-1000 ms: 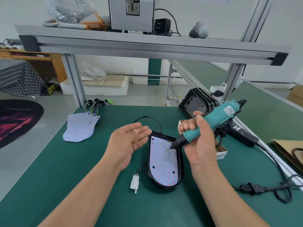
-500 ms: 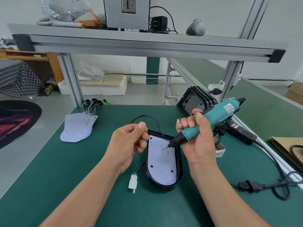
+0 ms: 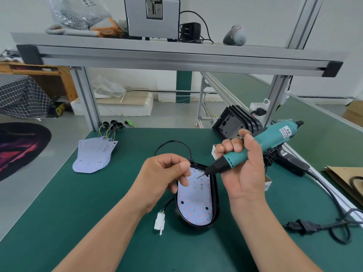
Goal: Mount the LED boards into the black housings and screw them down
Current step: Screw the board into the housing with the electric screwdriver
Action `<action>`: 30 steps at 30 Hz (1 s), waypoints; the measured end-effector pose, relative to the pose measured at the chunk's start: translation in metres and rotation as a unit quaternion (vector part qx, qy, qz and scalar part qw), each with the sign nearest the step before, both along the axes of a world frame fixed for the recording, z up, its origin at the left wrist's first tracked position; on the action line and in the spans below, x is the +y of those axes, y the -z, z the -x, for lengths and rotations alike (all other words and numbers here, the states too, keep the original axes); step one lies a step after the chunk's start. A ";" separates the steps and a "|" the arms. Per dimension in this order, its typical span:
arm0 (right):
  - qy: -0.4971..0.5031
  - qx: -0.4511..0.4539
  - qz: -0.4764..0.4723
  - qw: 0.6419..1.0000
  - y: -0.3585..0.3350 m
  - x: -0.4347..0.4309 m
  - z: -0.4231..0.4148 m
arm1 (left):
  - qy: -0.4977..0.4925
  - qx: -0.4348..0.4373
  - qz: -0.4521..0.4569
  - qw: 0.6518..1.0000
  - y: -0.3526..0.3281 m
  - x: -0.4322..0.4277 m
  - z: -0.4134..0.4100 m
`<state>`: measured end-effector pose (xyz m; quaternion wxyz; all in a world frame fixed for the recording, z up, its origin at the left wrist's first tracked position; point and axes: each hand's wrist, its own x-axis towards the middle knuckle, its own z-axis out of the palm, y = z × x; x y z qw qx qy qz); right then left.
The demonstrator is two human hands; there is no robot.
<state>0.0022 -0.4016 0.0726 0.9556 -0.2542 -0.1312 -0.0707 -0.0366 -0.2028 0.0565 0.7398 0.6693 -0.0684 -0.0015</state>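
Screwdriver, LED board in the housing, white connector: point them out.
Screwdriver point(image 3: 271, 139): head view, teal body above the hand.
LED board point(image 3: 194, 202): head view, middle of its face.
White connector point(image 3: 159, 222): head view, plug body.

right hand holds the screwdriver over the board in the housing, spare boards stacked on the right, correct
No: the head view shows the spare boards stacked on the left. The right hand does hold the screwdriver over the board in the housing.

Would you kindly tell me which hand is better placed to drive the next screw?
The right hand: it grips the screwdriver, whose tip points at the LED board in the black housing. The left hand is curled beside the tip, holding no tool.
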 end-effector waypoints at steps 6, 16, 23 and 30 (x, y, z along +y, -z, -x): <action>0.019 0.006 -0.011 1.000 -0.006 -0.003 0.001 | 0.020 0.022 0.018 0.999 0.000 -0.003 0.003; 0.021 -0.007 -0.012 1.000 -0.008 -0.003 0.003 | 0.081 0.051 0.020 0.995 -0.002 -0.010 0.009; 0.016 -0.009 -0.006 1.000 -0.007 -0.003 0.003 | 0.091 0.040 -0.011 0.995 0.000 -0.011 0.010; 0.012 -0.005 0.005 1.000 -0.007 0.000 0.003 | 0.091 0.037 -0.029 0.995 0.000 -0.013 0.010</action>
